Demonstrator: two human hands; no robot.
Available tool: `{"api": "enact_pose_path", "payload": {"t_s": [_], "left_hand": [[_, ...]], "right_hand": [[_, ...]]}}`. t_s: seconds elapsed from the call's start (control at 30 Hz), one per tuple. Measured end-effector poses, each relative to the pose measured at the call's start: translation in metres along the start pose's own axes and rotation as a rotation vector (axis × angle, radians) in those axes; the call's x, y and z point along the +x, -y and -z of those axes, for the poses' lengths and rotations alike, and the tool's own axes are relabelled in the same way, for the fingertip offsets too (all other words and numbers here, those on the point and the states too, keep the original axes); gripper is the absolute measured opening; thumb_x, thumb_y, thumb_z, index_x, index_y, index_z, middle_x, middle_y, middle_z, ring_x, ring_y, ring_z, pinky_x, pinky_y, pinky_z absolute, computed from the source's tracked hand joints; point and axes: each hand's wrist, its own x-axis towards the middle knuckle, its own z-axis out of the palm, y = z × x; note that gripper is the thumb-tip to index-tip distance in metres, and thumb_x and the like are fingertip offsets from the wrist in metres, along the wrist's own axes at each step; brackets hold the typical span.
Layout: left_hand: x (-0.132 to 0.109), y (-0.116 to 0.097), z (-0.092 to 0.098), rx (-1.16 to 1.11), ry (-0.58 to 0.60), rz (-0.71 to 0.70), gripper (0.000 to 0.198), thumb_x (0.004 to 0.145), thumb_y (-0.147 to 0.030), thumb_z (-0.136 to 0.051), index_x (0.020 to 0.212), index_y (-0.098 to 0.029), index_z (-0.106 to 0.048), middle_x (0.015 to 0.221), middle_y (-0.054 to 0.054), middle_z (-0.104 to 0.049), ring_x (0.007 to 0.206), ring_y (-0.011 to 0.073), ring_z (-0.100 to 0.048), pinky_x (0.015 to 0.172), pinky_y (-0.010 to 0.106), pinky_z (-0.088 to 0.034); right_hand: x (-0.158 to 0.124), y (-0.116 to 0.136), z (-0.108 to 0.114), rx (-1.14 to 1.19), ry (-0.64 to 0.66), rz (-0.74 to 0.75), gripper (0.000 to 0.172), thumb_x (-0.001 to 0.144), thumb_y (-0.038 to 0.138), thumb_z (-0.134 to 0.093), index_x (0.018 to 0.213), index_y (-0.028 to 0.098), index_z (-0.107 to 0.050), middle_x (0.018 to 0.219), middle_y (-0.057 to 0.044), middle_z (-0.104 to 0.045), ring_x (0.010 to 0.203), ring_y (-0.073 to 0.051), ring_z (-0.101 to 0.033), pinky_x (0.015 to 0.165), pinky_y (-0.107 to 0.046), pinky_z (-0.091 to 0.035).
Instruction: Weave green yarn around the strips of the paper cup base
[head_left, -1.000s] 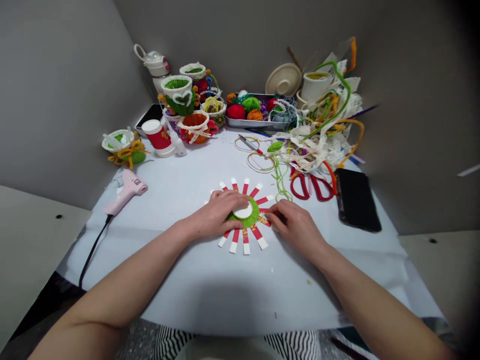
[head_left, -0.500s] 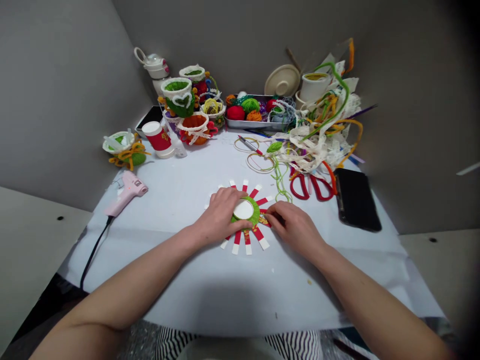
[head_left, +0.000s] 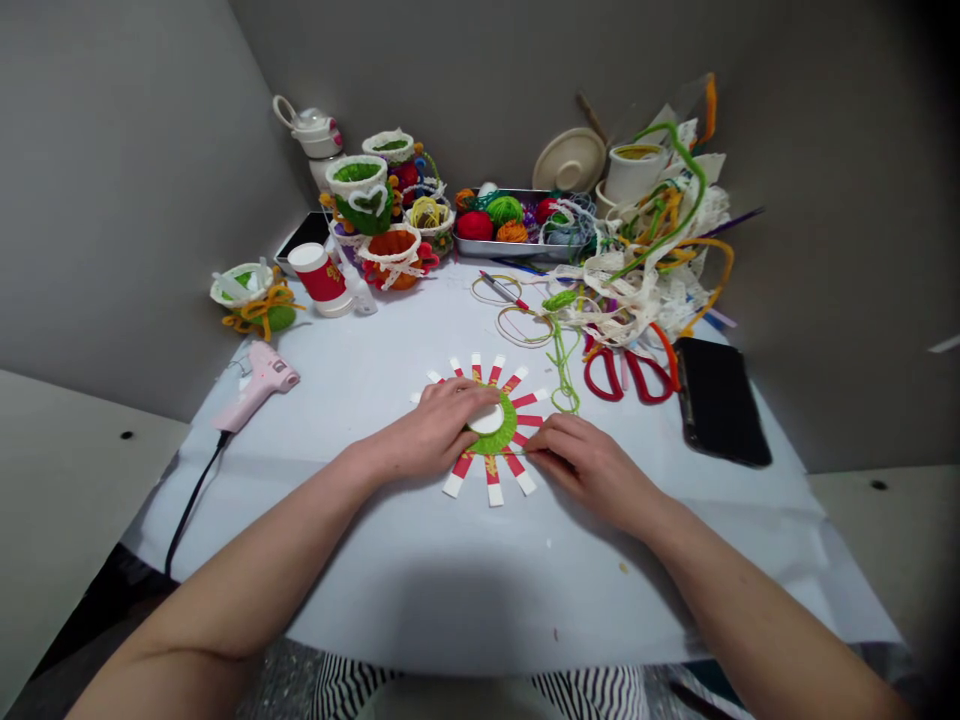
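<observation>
A paper sunburst (head_left: pixel 487 480) lies flat on the white-covered table, with red-and-white strips radiating from a ring of green yarn (head_left: pixel 499 432) around a white disc (head_left: pixel 486 419). My left hand (head_left: pixel 435 430) rests across its left side, fingers pressing on the strips and reaching the white disc. My right hand (head_left: pixel 581 470) sits at the lower right of the sunburst. A thin green strand (head_left: pixel 536 451) runs from its fingertips toward the green ring. The strips beneath both hands are hidden.
A pink glue gun (head_left: pixel 259 395) lies left, its black cord trailing off the table. Red-handled scissors (head_left: pixel 622 378) and a black phone (head_left: pixel 720 400) lie right. Behind stand yarn-covered cups (head_left: pixel 367 195), a metal tray of yarn balls (head_left: pixel 510 240) and tangled lace (head_left: pixel 645 290).
The paper sunburst has turned slightly under my hands. My right hand has shifted lower along its right edge, and a thin green strand now shows at the fingertips.
</observation>
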Motion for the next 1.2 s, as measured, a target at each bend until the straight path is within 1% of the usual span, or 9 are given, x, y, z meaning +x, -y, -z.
{"api": "enact_pose_path", "payload": {"t_s": [0.17, 0.23, 0.33, 0.43, 0.63, 0.77, 0.87, 1.0, 1.2], "left_hand": [[0.002, -0.002, -0.006, -0.007, -0.038, 0.052, 0.051, 0.096, -0.028, -0.066, 0.143, -0.023, -0.047, 0.145, 0.014, -0.058, 0.136, 0.035, -0.048, 0.112, 0.057, -0.04], [0.003, -0.002, -0.007, -0.006, -0.038, 0.061, 0.052, 0.096, -0.033, -0.07, 0.142, -0.024, -0.047, 0.146, 0.014, -0.058, 0.137, 0.0352, -0.048, 0.111, 0.057, -0.04], [0.004, 0.0, -0.008, -0.005, -0.025, 0.064, 0.056, 0.094, -0.035, -0.074, 0.142, -0.024, -0.047, 0.147, 0.014, -0.057, 0.137, 0.0355, -0.048, 0.111, 0.057, -0.04], [0.003, 0.001, -0.008, -0.007, -0.023, 0.071, 0.055, 0.095, -0.036, -0.075, 0.142, -0.025, -0.048, 0.147, 0.014, -0.057, 0.138, 0.0352, -0.048, 0.111, 0.058, -0.039], [0.003, 0.001, -0.009, -0.012, -0.029, 0.056, 0.056, 0.094, -0.033, -0.075, 0.142, -0.027, -0.047, 0.148, 0.014, -0.057, 0.138, 0.0349, -0.049, 0.112, 0.058, -0.038], [0.003, 0.001, -0.008, -0.014, -0.022, 0.063, 0.055, 0.094, -0.034, -0.074, 0.142, -0.027, -0.047, 0.149, 0.014, -0.057, 0.139, 0.0347, -0.049, 0.112, 0.057, -0.037], [0.003, 0.001, -0.007, -0.015, -0.016, 0.077, 0.056, 0.094, -0.034, -0.075, 0.142, -0.026, -0.048, 0.15, 0.014, -0.056, 0.14, 0.0346, -0.048, 0.113, 0.057, -0.036], [0.004, 0.0, -0.007, -0.023, -0.01, 0.084, 0.056, 0.093, -0.033, -0.076, 0.141, -0.026, -0.049, 0.149, 0.013, -0.056, 0.14, 0.0347, -0.048, 0.113, 0.057, -0.037], [0.004, 0.0, -0.007, -0.024, -0.03, 0.066, 0.053, 0.095, -0.035, -0.074, 0.141, -0.027, -0.049, 0.147, 0.014, -0.058, 0.137, 0.0345, -0.05, 0.111, 0.057, -0.038]], "right_hand": [[0.0, 0.001, 0.003, 0.023, 0.022, 0.031, 0.014, 0.102, 0.014, -0.054, 0.099, 0.02, -0.067, 0.093, -0.007, -0.069, 0.084, -0.019, -0.062, 0.074, -0.032, -0.05], [-0.001, 0.003, 0.006, 0.03, 0.045, 0.042, 0.015, 0.102, 0.014, -0.055, 0.095, 0.02, -0.067, 0.091, -0.006, -0.069, 0.082, -0.019, -0.061, 0.073, -0.032, -0.05], [-0.003, 0.005, 0.009, 0.032, 0.087, 0.052, 0.017, 0.101, 0.015, -0.054, 0.091, 0.02, -0.067, 0.086, -0.005, -0.067, 0.08, -0.018, -0.06, 0.072, -0.031, -0.049], [-0.004, 0.006, 0.013, 0.046, 0.141, 0.055, 0.018, 0.101, 0.015, -0.053, 0.092, 0.02, -0.067, 0.086, -0.005, -0.067, 0.081, -0.018, -0.06, 0.073, -0.031, -0.048], [-0.006, 0.011, 0.02, 0.058, 0.263, 0.069, 0.017, 0.1, 0.017, -0.054, 0.088, 0.02, -0.066, 0.083, -0.003, -0.067, 0.079, -0.016, -0.059, 0.075, -0.032, -0.043], [-0.007, 0.014, 0.02, 0.061, 0.339, 0.117, 0.02, 0.099, 0.018, -0.053, 0.085, 0.02, -0.066, 0.08, -0.002, -0.065, 0.077, -0.016, -0.058, 0.077, -0.033, -0.041], [-0.008, 0.015, 0.018, 0.038, 0.37, 0.123, 0.023, 0.099, 0.017, -0.052, 0.081, 0.021, -0.065, 0.078, -0.002, -0.064, 0.077, -0.016, -0.058, 0.076, -0.033, -0.04], [-0.01, 0.014, 0.018, -0.028, 0.319, 0.06, 0.023, 0.098, 0.016, -0.051, 0.078, 0.021, -0.062, 0.077, -0.002, -0.064, 0.074, -0.017, -0.057, 0.073, -0.034, -0.039], [-0.009, 0.001, 0.017, -0.124, 0.139, -0.06, 0.019, 0.099, 0.019, -0.054, 0.083, 0.021, -0.063, 0.076, -0.003, -0.064, 0.074, -0.019, -0.057, 0.073, -0.036, -0.042]]}}
